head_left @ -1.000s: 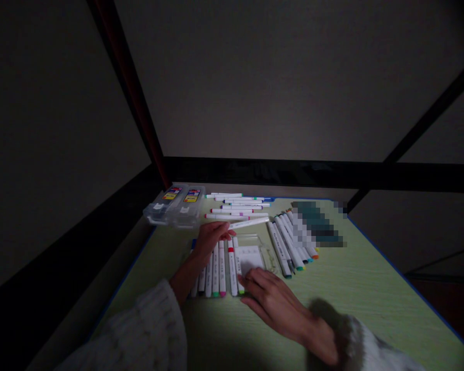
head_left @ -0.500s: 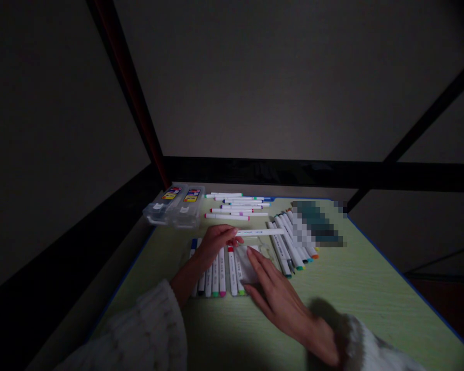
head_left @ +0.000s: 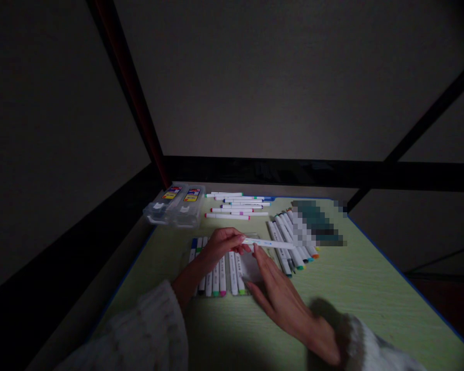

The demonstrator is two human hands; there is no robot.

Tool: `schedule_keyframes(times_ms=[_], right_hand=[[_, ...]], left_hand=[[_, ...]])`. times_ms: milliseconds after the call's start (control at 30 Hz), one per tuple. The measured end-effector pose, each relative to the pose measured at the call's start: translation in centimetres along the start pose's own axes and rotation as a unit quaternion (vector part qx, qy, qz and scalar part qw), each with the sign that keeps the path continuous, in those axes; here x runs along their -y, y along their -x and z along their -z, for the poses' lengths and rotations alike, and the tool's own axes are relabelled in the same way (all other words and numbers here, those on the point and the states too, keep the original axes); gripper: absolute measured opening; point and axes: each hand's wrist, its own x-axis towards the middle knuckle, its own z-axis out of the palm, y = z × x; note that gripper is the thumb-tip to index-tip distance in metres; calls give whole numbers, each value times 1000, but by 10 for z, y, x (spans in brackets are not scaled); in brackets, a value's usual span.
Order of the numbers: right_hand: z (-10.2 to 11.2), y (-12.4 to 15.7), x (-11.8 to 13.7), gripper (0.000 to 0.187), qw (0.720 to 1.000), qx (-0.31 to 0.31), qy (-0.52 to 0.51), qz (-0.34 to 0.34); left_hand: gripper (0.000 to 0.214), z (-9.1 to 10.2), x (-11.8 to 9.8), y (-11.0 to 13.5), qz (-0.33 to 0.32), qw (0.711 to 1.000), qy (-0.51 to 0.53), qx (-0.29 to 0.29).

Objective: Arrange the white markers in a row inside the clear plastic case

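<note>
My left hand (head_left: 226, 242) pinches one end of a white marker (head_left: 272, 243), which points right and tilts slightly down. My right hand (head_left: 280, 291) is open, its fingers stretched out. Its index fingertip is close to the marker's underside; whether it touches I cannot tell. Beneath both hands is a clear plastic case (head_left: 254, 266) with a row of white markers (head_left: 215, 281) in it, their ends blue, green, black and pink. Part of that row is hidden by my left hand. Two more markers (head_left: 239, 278) lie right of a gap in the row.
Two closed clear cases (head_left: 183, 208) with yellow labels stand at the table's back left. Several thin markers (head_left: 235, 210) lie across the back. A slanted group of thicker markers (head_left: 290, 242) lies to the right, beside a blurred-out dark green patch (head_left: 319, 221). The green table (head_left: 363, 288) has blue edges.
My left hand has moved slightly right and towards me with the marker. The marker now tilts down at its right end. My right hand has barely moved.
</note>
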Motion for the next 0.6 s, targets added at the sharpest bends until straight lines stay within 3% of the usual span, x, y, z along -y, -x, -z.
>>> schedule_keyframes(times_ms=[300, 600], right_hand=[[-2, 2, 0, 71, 1000, -5, -6, -11], [-3, 3, -1, 69, 999, -19, -18, -19]], left_hand=[[27, 2, 1, 2, 6, 999, -7, 39], [28, -3, -2, 8, 45, 991, -20, 124]])
